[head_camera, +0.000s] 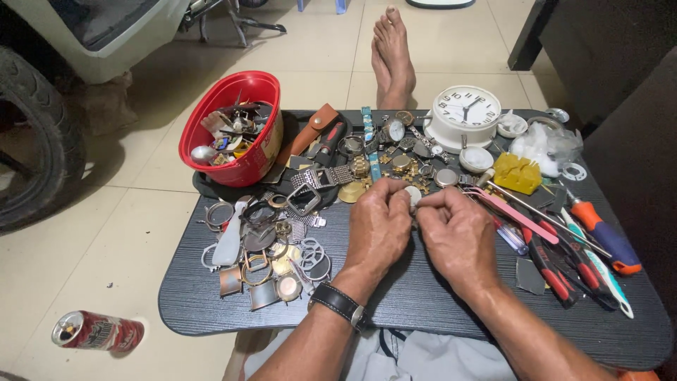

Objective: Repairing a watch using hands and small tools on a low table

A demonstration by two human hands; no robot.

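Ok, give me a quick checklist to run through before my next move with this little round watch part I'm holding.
1. Part held by both hands: ok. The left hand and right hand pinch the small round part together.
2. Part over the tray: ok, it sits above the dark tray, so a drop should land there.
3. Which face of the part is up: cannot tell, fingers cover most of it.
4. Tools within reach: ok. The pink tweezers and red-handled pliers lie beside the right hand.
5. Bare working space: not ok. Loose watch cases crowd the left side.
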